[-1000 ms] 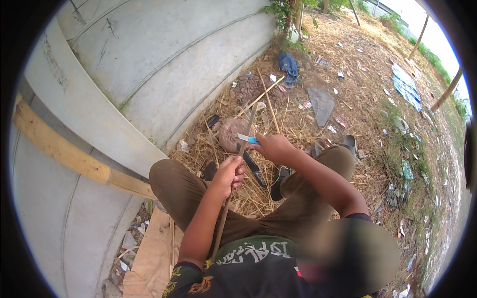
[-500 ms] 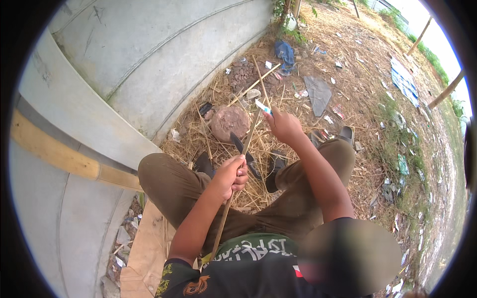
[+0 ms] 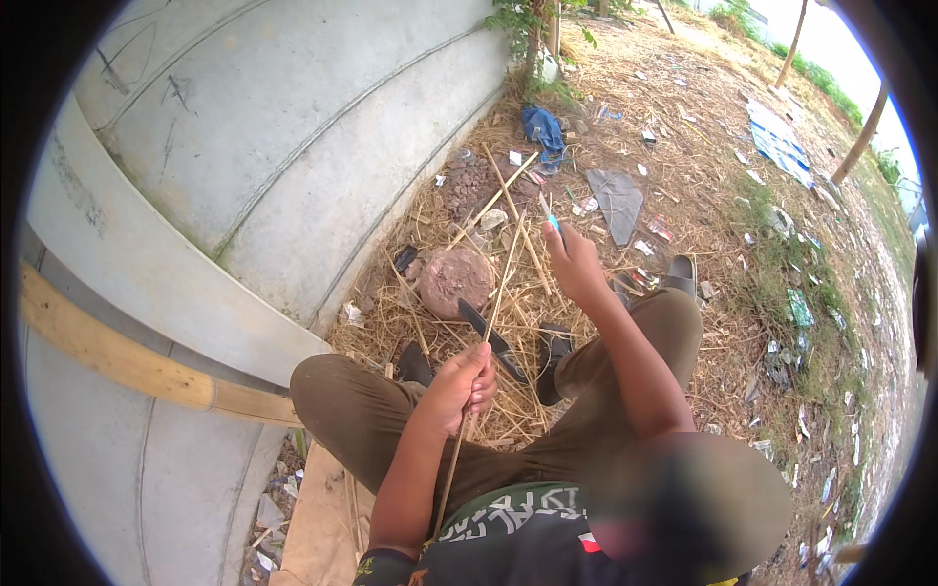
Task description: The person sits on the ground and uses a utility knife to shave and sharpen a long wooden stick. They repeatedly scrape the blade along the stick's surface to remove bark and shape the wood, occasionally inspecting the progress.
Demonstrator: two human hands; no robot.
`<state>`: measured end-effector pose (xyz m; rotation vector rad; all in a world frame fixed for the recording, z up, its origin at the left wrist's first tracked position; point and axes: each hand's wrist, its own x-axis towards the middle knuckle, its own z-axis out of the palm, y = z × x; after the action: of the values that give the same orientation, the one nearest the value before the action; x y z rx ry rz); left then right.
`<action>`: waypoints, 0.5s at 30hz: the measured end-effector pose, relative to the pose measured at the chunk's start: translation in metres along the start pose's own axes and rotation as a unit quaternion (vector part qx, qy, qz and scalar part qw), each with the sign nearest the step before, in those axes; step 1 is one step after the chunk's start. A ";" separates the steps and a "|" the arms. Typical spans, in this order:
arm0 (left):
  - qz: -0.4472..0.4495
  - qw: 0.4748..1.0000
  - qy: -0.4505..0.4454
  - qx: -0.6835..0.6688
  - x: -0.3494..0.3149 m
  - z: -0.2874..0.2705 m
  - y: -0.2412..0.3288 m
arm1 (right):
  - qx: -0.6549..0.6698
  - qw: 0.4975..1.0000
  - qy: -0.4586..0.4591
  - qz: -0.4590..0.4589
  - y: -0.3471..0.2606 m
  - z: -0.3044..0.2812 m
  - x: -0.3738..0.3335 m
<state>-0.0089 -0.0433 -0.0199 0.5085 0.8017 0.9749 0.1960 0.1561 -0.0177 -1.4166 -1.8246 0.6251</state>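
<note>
My left hand [image 3: 459, 389] is closed around a long thin bamboo strip [image 3: 504, 283]. The strip slants from my lap up past a round reddish-brown block [image 3: 456, 283]. Held in my right hand [image 3: 575, 262] is a small knife [image 3: 549, 211] with a light blue and white handle, its blade pointing up and away. The knife is off to the right of the strip, apart from it. A dark broad blade [image 3: 487, 326] lies between my feet, against the block's near edge and partly behind the strip.
More bamboo sticks [image 3: 523, 230] lie crossed beyond the block among straw shavings. A pale wall [image 3: 293, 127] with a bamboo pole [image 3: 117, 342] runs along the left. Blue cloth [image 3: 544, 135], a grey scrap [image 3: 616, 205] and litter are scattered across the ground.
My right hand has moved the knife from beside the strip to farther right and away from it. The strip now looks narrower in my left hand. The whole view has shifted slightly.
</note>
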 end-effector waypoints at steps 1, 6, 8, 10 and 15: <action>0.010 1.000 0.011 0.022 0.001 0.000 0.000 | -0.020 0.998 -0.030 -0.051 -0.019 -0.002 -0.010; 0.023 0.990 0.077 0.115 0.001 -0.002 0.008 | -0.059 0.973 -0.115 -0.190 -0.045 -0.001 -0.032; 0.027 0.980 0.124 0.155 0.001 -0.001 0.009 | -0.074 0.959 -0.149 -0.227 -0.048 0.001 -0.038; 0.039 0.969 0.158 0.184 -0.001 -0.001 0.009 | -0.088 0.943 -0.161 -0.276 -0.050 0.004 -0.041; 0.060 0.963 0.162 0.206 -0.003 0.004 0.012 | -0.084 0.933 -0.184 -0.297 -0.057 0.000 -0.048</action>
<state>-0.0129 -0.0402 -0.0078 0.7748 1.2952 1.0195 0.1678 0.0945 0.0129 -0.7939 -2.5060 0.4391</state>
